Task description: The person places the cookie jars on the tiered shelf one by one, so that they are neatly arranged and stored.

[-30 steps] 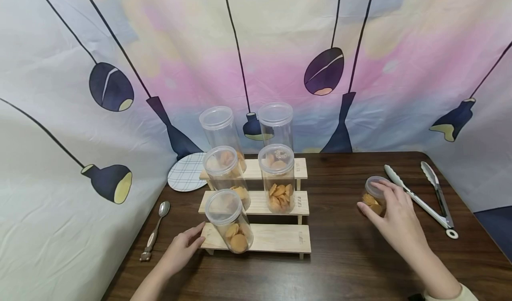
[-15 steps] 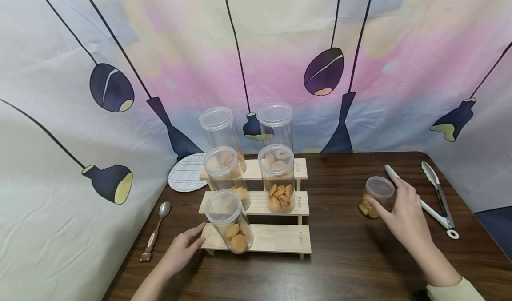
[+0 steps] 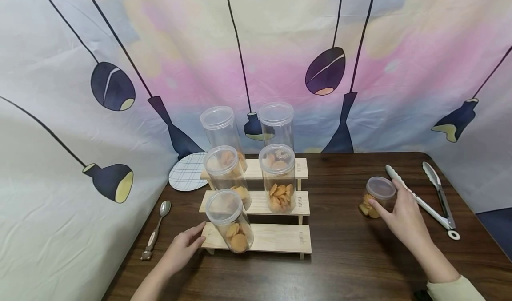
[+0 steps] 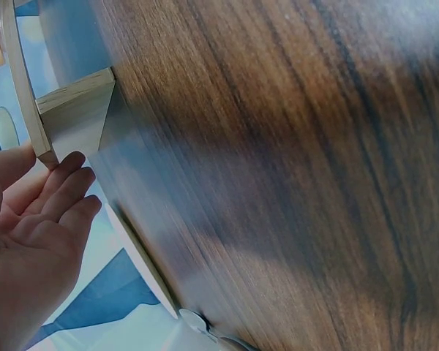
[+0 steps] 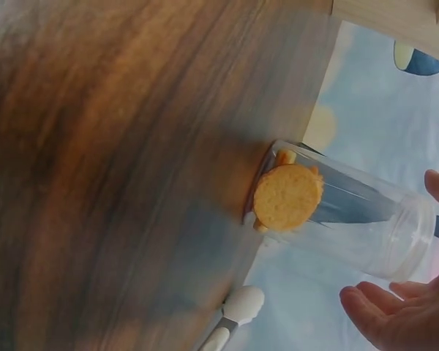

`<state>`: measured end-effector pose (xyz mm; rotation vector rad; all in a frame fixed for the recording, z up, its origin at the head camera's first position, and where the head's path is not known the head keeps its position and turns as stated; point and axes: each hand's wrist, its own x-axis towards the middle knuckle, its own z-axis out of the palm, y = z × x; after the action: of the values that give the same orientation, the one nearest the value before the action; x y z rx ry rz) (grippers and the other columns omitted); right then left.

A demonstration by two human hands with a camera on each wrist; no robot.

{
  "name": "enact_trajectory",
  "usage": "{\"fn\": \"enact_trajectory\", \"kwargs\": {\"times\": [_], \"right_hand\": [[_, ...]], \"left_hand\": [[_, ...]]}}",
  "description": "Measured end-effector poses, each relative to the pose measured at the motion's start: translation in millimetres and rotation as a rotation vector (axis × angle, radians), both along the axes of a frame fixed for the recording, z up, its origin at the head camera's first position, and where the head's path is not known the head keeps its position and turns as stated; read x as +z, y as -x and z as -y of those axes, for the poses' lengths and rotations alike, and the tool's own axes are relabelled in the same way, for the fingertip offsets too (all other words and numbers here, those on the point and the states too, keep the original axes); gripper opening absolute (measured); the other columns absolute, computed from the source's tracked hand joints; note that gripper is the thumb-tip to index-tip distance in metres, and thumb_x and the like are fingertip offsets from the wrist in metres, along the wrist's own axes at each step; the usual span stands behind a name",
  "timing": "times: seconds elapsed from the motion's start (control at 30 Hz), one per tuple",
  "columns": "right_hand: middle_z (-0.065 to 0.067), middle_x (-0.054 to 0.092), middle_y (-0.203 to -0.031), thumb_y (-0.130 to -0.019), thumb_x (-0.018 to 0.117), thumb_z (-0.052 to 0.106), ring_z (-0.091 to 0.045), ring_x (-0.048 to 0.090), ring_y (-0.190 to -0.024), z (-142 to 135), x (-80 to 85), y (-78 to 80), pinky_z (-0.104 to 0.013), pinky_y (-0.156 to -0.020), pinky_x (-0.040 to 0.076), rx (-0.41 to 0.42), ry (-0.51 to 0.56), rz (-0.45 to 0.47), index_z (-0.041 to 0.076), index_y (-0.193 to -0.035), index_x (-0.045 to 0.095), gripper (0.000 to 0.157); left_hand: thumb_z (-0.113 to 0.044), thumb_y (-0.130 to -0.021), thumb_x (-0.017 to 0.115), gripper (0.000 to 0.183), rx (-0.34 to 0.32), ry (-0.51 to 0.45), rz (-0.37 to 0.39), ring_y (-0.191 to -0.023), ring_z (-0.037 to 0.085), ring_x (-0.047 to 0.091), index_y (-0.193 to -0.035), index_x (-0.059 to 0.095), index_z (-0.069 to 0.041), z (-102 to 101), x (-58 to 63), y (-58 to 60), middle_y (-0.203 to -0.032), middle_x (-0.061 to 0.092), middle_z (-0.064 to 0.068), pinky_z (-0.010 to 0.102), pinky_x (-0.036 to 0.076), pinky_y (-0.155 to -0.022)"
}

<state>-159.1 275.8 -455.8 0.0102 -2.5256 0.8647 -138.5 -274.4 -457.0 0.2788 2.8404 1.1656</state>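
Note:
My left hand (image 3: pixel 182 250) pinches the left end of the lowest step of a light wooden three-step rack (image 3: pixel 278 238). In the left wrist view, the thumb lies on one face of the board (image 4: pixel 29 95) and the fingertips (image 4: pixel 73 161) on the other. At the right, a clear lidded jar (image 3: pixel 381 188) with biscuits in its bottom stands upright on the table. My right hand (image 3: pixel 406 216) is beside it, thumb and fingers spread. A gap shows between those fingers and the jar's lid (image 5: pixel 413 238) in the right wrist view.
Several tall lidded biscuit jars (image 3: pixel 278 181) stand on the rack, one of them (image 3: pixel 230 221) on the lowest step. Tongs (image 3: pixel 426 207) lie right of my right hand. A spoon (image 3: pixel 156 232) and a checked round plate (image 3: pixel 186 174) are at the left. A printed cloth (image 3: pixel 280 47) hangs behind.
My right hand has drawn back to the right from over the jar's lid, then come slightly closer to the jar's side. The left hand stays at the rack.

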Motion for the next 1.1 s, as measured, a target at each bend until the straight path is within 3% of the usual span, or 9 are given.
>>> {"fn": "enact_trajectory", "kwargs": {"times": [0.27,0.5,0.7,0.93,1.1], "right_hand": [[-0.045,0.039,-0.126,-0.088,0.073,0.03,-0.059,0.041,-0.112,-1.7,-3.3,4.6,-0.069,-0.081,0.036,0.004,0.027,0.05,-0.018,-0.141,0.024,0.087],[-0.036,0.046,-0.117,-0.091,0.07,0.026,-0.05,0.053,-0.093,-3.5,-8.8,6.1,-0.058,-0.062,0.043,0.033,0.042,0.051,-0.014,-0.14,0.027,0.077],[-0.035,0.05,-0.111,-0.09,0.071,0.024,-0.051,0.056,-0.092,-3.8,-9.4,5.2,-0.06,-0.065,0.047,0.033,0.07,0.059,-0.012,-0.139,0.03,0.073],[-0.031,0.054,-0.102,-0.089,0.072,0.026,-0.038,0.056,-0.075,-4.2,-8.6,4.4,-0.046,-0.053,0.044,0.005,0.066,0.078,-0.01,-0.138,0.032,0.073],[-0.034,0.053,-0.109,-0.089,0.072,0.028,-0.049,0.059,-0.088,-2.1,-6.8,0.8,-0.056,-0.061,0.051,0.016,0.086,0.094,-0.009,-0.139,0.031,0.075]], "left_hand": [[-0.011,-0.096,0.061,0.043,-0.002,-0.004,0.003,-0.123,0.036,0.049,-0.134,0.052,0.007,0.6,0.0,0.6,-0.133,0.053,0.022,0.05,0.041,-0.099],[-0.012,-0.096,0.06,0.043,-0.009,-0.009,0.002,-0.124,0.036,0.049,-0.134,0.052,0.007,1.4,-0.4,1.3,-0.134,0.053,0.022,0.049,0.041,-0.099],[-0.012,-0.096,0.06,0.043,-0.006,-0.019,0.012,-0.123,0.035,0.049,-0.134,0.052,0.008,1.2,-0.5,0.6,-0.134,0.053,0.022,0.049,0.041,-0.099],[-0.011,-0.096,0.06,0.043,-0.006,-0.011,0.01,-0.123,0.035,0.049,-0.134,0.052,0.007,0.6,-0.2,0.8,-0.133,0.053,0.022,0.049,0.041,-0.099],[-0.012,-0.096,0.06,0.043,-0.007,0.001,0.011,-0.124,0.036,0.049,-0.134,0.051,0.007,1.1,0.6,1.1,-0.134,0.053,0.022,0.05,0.04,-0.1]]}}
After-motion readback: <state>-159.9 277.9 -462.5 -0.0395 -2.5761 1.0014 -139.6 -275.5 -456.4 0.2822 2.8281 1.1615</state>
